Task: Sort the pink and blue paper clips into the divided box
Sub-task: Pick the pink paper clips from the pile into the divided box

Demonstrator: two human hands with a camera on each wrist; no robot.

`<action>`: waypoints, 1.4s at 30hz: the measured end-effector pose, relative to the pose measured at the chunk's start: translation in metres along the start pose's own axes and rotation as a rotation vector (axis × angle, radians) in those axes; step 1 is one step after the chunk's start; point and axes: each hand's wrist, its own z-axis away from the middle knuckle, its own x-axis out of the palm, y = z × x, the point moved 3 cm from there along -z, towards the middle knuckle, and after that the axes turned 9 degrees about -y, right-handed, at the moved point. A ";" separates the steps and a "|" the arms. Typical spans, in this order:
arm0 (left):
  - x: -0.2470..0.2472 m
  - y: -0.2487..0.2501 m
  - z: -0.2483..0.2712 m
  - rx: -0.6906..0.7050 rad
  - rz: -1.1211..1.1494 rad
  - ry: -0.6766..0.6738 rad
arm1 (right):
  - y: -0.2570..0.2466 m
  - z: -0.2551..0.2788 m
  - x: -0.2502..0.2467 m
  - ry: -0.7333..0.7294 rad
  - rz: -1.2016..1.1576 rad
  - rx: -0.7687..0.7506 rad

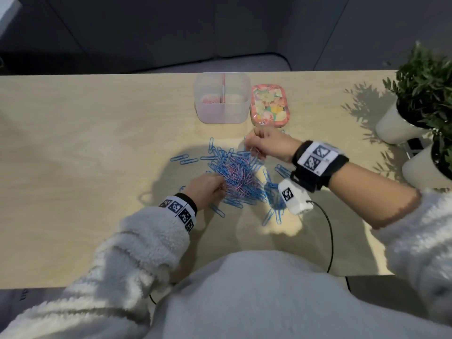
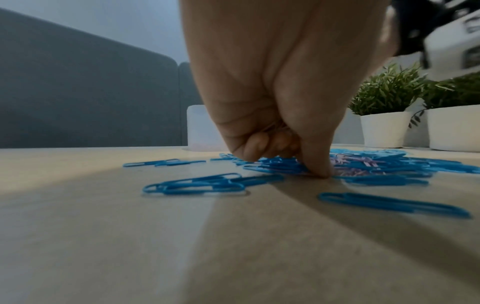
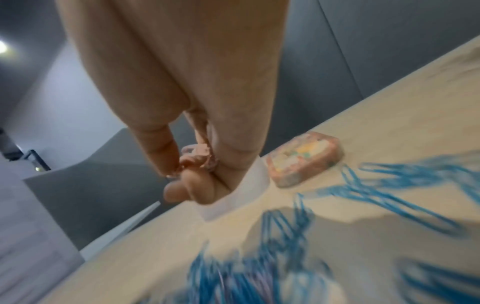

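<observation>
A heap of blue and pink paper clips lies mid-table, with loose blue clips scattered around it. The translucent divided box stands behind the heap and has pink clips in its left compartment. My left hand is at the heap's left edge. Its fingers are curled round a few thin pink clips and its thumb presses down into the pile. My right hand is raised over the heap's far right edge, close to the box, pinching a small bunch of pink clips.
A flowered pink lid lies to the right of the box. Two plants in white pots stand at the table's right edge. A black cable runs from my right wrist to the near edge.
</observation>
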 end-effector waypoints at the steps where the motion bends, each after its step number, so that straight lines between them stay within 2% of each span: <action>1: 0.001 -0.001 0.001 0.002 -0.007 -0.002 | -0.013 -0.009 -0.005 -0.003 -0.043 -0.014; 6: -0.003 -0.008 0.008 -0.005 0.125 0.026 | -0.070 -0.058 -0.025 0.108 -0.252 -0.025; 11: -0.031 -0.026 0.016 -0.061 0.238 0.045 | -0.102 -0.105 -0.023 0.126 -0.570 0.019; 14: -0.061 -0.035 0.013 -0.105 0.328 0.040 | -0.104 -0.131 -0.023 0.144 -0.407 0.050; 17: -0.103 -0.043 -0.001 -0.162 0.374 0.151 | -0.100 -0.140 -0.023 0.151 -0.402 0.043; 22: -0.162 -0.040 -0.048 -0.238 0.245 0.321 | -0.094 -0.106 -0.027 0.258 -0.382 -0.073; 27: -0.188 -0.034 -0.097 -0.330 -0.023 0.353 | -0.056 -0.053 -0.034 0.338 -0.101 -0.201; 33: -0.179 -0.026 -0.113 -0.315 -0.065 0.301 | -0.003 -0.018 -0.028 0.259 0.232 -0.113; 35: -0.175 -0.021 -0.103 -0.266 -0.074 0.387 | 0.007 -0.015 -0.013 0.222 0.319 -0.108; 38: -0.156 -0.009 -0.076 -0.117 -0.173 0.642 | 0.018 -0.018 0.012 0.069 0.474 -0.068; 39: -0.141 -0.007 -0.067 -0.100 -0.150 0.606 | 0.022 -0.018 0.021 -0.002 0.540 -0.058; 42: -0.079 -0.004 -0.050 -0.099 -0.058 0.269 | 0.033 -0.018 0.037 -0.124 0.743 -0.086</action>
